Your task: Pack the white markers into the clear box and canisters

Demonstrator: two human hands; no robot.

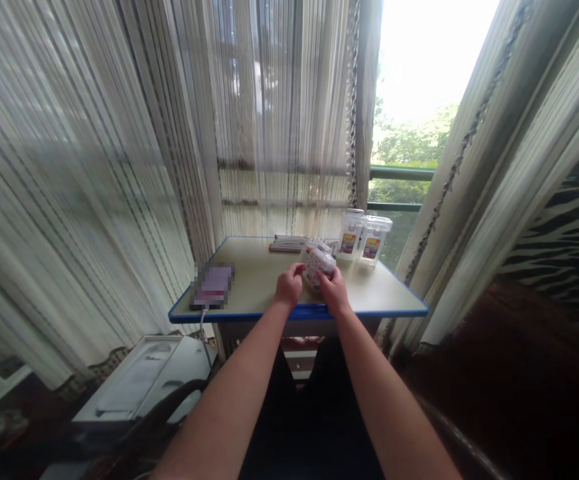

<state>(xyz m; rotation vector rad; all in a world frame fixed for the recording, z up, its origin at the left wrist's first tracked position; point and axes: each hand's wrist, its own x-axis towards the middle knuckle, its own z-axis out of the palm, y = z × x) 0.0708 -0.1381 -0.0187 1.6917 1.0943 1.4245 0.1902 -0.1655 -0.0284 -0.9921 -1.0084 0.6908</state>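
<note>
Between my hands, just above the near edge of the small table (254,287), is a clear plastic package (314,260) with printing on it. My left hand (290,283) pinches its left edge, fingers closed. Wrapped round its lower right side is my right hand (334,288), thumb on the front. What the package contains is too blurred to make out. Behind it lie several thin sticks or pens (286,244) side by side. To the right stand two clear plastic containers, one at the left (351,235) and one at the right (375,240), both with coloured labels.
A blurred-out phone-like device (212,287) with a white cable (202,327) lies at the table's left end. The table has a blue edge (229,317). Striped curtains (284,120) hang behind it. A white box-like unit (144,380) stands low at the left.
</note>
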